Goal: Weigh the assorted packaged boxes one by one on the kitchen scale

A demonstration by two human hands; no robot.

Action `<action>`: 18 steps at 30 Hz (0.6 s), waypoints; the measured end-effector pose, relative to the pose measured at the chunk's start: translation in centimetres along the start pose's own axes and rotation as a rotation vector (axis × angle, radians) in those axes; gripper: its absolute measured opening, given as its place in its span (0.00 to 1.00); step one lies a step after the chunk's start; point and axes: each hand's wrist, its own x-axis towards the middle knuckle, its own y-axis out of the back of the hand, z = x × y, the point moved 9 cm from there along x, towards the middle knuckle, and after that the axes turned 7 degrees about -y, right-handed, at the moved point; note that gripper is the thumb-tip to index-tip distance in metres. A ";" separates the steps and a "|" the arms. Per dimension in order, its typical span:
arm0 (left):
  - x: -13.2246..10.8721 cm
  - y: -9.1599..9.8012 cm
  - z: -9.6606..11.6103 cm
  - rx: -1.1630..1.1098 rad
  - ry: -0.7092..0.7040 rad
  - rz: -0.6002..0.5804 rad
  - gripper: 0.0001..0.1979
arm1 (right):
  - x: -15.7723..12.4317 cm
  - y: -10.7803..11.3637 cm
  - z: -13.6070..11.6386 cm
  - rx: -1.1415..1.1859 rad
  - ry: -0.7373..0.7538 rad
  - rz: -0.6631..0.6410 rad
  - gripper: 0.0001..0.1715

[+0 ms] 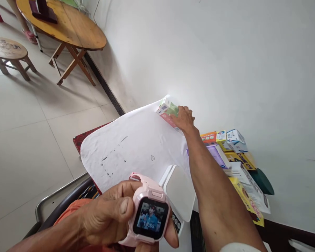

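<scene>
My left hand (107, 213) is closed around a pink smartwatch (148, 211) with a lit screen, held low in front of me. My right hand (183, 119) reaches far across the white sheet (131, 143) and grips a small green, white and pink box (167, 111) at the sheet's far edge by the wall. A small white scale (180, 190) with buttons on its front sits on the sheet between my two arms.
Several colourful boxes and packets (233, 147) are piled against the wall to the right of my arm. A dark green object (262, 181) lies beyond them. A round wooden table (68, 24) and a low stool (7, 52) stand on the tiled floor far left.
</scene>
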 end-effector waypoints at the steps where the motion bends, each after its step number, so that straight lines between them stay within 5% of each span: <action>1: 0.0 -0.1 0.1 -0.001 0.005 -0.006 0.27 | 0.1 -0.1 0.1 -0.003 -0.022 -0.010 0.29; 11: -0.8 -0.2 -0.9 0.085 -0.020 0.073 0.29 | -1.6 2.0 -0.3 0.072 -0.165 0.000 0.32; 15: -0.9 -0.9 -1.5 0.099 -0.020 0.038 0.28 | -5.5 4.8 0.1 0.117 -0.117 0.058 0.30; 18: -0.7 -1.7 -2.2 0.103 0.000 -0.006 0.29 | -10.9 7.8 0.7 0.117 -0.048 0.148 0.30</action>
